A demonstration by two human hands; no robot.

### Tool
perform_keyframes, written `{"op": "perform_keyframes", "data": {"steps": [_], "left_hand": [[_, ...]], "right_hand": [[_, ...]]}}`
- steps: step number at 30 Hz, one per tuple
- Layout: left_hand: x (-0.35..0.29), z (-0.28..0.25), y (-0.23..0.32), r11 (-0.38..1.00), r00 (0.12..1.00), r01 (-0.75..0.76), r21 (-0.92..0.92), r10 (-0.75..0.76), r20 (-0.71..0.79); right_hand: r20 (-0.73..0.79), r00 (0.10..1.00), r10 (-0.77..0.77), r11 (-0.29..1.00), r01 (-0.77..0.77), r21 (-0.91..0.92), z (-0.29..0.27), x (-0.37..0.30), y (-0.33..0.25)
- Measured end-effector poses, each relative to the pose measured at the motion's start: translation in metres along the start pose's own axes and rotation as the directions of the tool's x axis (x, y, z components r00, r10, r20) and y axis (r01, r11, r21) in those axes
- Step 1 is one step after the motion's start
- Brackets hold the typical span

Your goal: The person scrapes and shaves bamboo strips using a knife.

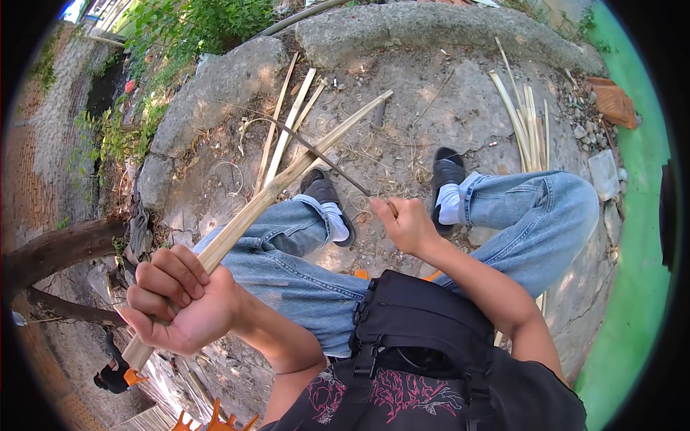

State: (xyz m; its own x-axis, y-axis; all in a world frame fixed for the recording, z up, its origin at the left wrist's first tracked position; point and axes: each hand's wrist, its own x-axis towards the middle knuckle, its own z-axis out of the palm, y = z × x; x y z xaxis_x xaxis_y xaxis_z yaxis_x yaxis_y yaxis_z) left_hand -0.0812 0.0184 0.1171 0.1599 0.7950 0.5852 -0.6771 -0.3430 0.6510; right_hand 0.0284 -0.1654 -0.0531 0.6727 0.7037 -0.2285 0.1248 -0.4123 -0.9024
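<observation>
A long pale split-wood strip (251, 210), bamboo-like, slants from lower left to upper right across my left thigh. My left hand (180, 302) is wrapped round its lower part, palm up. In my right hand (406, 224) is the handle of a long, thin, dark-bladed knife (343, 174); the fingers hide most of the handle. The blade crosses the strip and touches it in its upper half, its far end pointing up and left. Thin curled shavings (359, 154) lie on the ground beneath.
Pale strips (291, 126) lie beyond my left foot, and another bundle (530, 129) beyond my right knee. A black bag (431, 316) sits at my waist. A green wall (636, 237) bounds the right. Branches (68, 251) stand at left; orange chair parts (215, 416) show below.
</observation>
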Motion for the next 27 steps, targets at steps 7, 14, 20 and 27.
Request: {"op": "perform_keyframes", "data": {"steps": [7,14,20,27], "left_hand": [[0.001,0.009,0.001,0.999,0.998,-0.012,0.031,0.014,-0.059],[0.001,0.01,-0.003,0.999,0.993,-0.006,0.043,0.011,-0.122],[0.002,0.007,-0.004,0.996,0.981,0.005,0.094,0.013,-0.193],[0.005,0.005,-0.01,0.986,0.962,0.01,0.169,0.036,-0.269]], "right_hand": [[-0.015,0.998,0.067,0.997,-0.066,0.025,0.005,0.005,0.008],[-0.044,0.998,-0.052,0.998,0.05,-0.038,0.01,0.001,0.004],[-0.048,0.997,-0.065,0.998,0.065,-0.018,0.012,0.005,-0.005],[-0.073,0.994,0.083,0.997,-0.083,-0.005,0.013,0.021,0.016]]}}
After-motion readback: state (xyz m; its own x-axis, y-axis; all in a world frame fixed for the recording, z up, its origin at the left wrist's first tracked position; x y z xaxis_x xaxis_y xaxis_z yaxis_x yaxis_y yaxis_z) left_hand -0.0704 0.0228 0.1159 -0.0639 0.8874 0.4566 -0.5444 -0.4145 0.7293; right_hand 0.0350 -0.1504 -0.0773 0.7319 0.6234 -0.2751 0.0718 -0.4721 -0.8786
